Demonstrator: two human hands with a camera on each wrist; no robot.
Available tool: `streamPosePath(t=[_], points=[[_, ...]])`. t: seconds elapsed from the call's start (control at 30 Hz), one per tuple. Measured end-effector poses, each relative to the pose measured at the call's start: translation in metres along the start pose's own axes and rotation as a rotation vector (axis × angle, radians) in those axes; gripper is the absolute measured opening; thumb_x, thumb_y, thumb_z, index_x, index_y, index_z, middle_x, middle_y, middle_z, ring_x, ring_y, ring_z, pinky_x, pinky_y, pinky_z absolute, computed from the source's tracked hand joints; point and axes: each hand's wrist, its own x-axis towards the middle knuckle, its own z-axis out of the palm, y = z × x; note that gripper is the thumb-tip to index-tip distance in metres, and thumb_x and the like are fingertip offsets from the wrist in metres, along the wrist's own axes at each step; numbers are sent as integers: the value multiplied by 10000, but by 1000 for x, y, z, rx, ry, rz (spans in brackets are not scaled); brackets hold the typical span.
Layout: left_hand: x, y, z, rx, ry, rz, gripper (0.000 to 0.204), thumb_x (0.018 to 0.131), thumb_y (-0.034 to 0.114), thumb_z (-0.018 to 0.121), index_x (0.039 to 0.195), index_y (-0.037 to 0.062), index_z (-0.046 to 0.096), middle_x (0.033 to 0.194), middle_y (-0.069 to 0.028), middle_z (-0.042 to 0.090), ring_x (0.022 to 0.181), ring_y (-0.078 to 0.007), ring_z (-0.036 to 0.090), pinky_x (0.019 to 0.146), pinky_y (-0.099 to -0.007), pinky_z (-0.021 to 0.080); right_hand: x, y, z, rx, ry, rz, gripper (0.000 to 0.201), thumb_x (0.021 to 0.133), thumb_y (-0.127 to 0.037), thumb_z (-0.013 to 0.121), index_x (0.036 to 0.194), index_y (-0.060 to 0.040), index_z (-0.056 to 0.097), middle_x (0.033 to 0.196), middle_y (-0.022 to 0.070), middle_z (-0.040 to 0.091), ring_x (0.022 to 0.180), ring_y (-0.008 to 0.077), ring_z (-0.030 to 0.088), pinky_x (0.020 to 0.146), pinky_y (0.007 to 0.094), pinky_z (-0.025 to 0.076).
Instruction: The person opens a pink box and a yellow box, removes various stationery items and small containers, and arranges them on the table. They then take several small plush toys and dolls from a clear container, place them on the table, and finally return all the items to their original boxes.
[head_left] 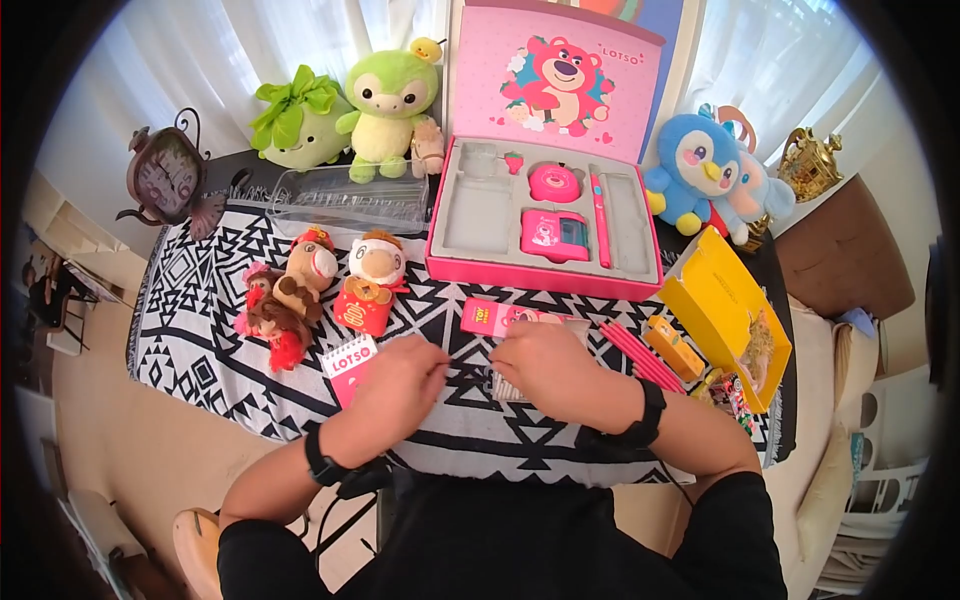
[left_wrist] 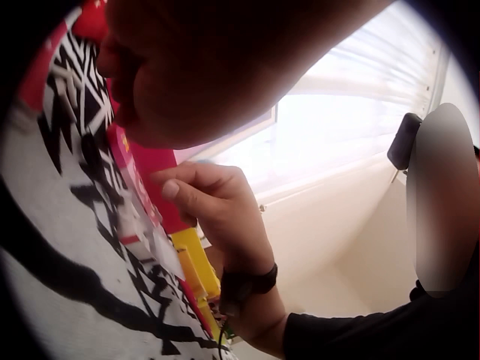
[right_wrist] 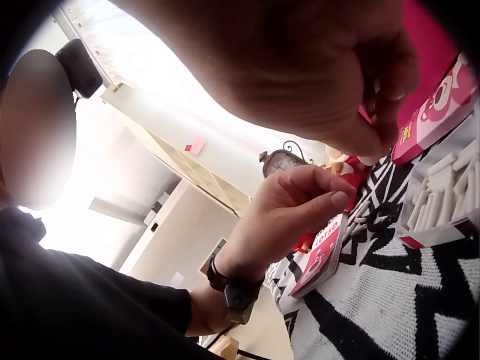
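Observation:
My left hand (head_left: pixel 402 385) and right hand (head_left: pixel 550 372) hover over the patterned cloth, fingertips facing each other with a small gap. In the left wrist view, the right hand (left_wrist: pixel 225 206) has thumb and forefinger close together. The left hand (right_wrist: pixel 289 214) has a similar pose in the right wrist view; I cannot tell whether either pinches something tiny. An open box of short white sticks (right_wrist: pixel 442 196) is below the right hand, partly covered by it in the head view. Beyond lies a pink Toy Story box (head_left: pixel 485 316). A Lotso notepad (head_left: pixel 350 366) is beside the left hand.
Behind stands an open pink Lotso gift box (head_left: pixel 440 262) with pink stationery. Pink pencils (head_left: pixel 640 355), an orange box (head_left: pixel 674 348) and an open yellow box (head_left: pixel 742 290) lie right. Small plush toys (head_left: pixel 375 265) sit left; a clear plastic tray (head_left: pixel 350 205) is farther back.

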Motion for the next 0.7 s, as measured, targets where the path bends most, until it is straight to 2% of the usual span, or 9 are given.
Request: streamPosePath(t=[0.13,0.17,0.23,0.3,0.47,0.53,0.7], points=[[-20,-29,-17,179,22,-72,98,827,68,713,914,24,704,844,-148,638,862,-360,646,755,-447,524,36,-6,15,7,5,-90,123,885,-138,673,916,-33,730,917,130,663,898,348,651,770,461,524],[-22,-29,-19,183,25,-76,98,827,68,713,914,24,704,844,-148,638,862,-360,646,755,-447,524,46,-8,18,32,22,-141,117,881,-128,672,907,-26,725,919,135,660,902,354,649,774,465,525],[-25,-25,-19,161,-78,-124,99,816,76,721,899,27,701,849,-146,637,875,-359,643,761,-448,525,65,-8,31,52,17,-190,89,852,-84,664,877,-12,710,906,153,646,916,366,649,779,471,529],[-26,-27,-16,189,-54,-115,108,809,84,728,897,30,695,875,-148,634,890,-356,639,766,-450,525,81,-15,37,26,13,-261,78,813,-46,653,858,-5,701,913,169,632,932,381,648,778,469,536],[-24,-33,-11,217,-6,-111,113,807,72,711,896,26,659,912,-161,624,892,-368,634,763,-464,520,101,-21,56,-61,-48,-269,105,791,-27,642,872,-4,705,949,173,638,947,364,660,794,469,552],[-22,-37,-9,211,5,-116,109,805,65,705,892,25,654,902,-162,624,887,-370,634,762,-468,519,104,-23,59,-80,-2,-237,124,785,-24,645,892,-2,703,937,167,643,948,354,666,798,468,553],[-20,-42,-5,234,13,-114,104,798,44,689,890,24,644,877,-164,633,860,-375,640,758,-476,519,100,-20,44,-122,-14,-229,122,794,-38,654,899,1,702,934,182,662,928,373,676,794,472,556]])
